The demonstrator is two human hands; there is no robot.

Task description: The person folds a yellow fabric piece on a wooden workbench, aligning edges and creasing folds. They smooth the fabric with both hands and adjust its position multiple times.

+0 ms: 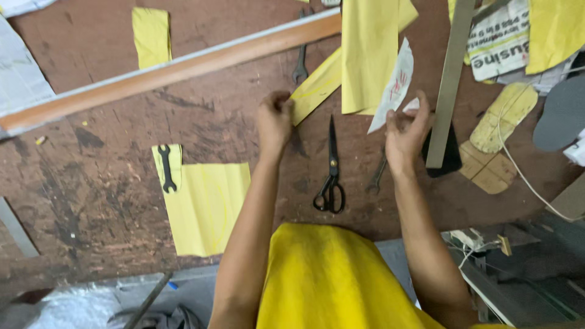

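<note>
My left hand [274, 119] grips the near end of a narrow yellow paper strip [317, 82] that runs up and to the right over the brown worktable [109, 183]. My right hand [407, 131] pinches the lower edge of a white paper piece [396, 82] with red marks. A large yellow sheet [368, 52] lies between the two hands, further back. Black scissors [331, 173] rest shut on the table between my forearms, blades pointing away. A small spanner [378, 173] lies just beside my right wrist.
A long wooden bar [170, 70] crosses the table diagonally at the left. A metal strip [450, 79] stands right of my right hand. Yellow sheet [207, 207] with a black spanner [166, 167] lies left. Shoe insoles [506, 116], newspaper [499, 39] and a white cable [518, 170] sit at right.
</note>
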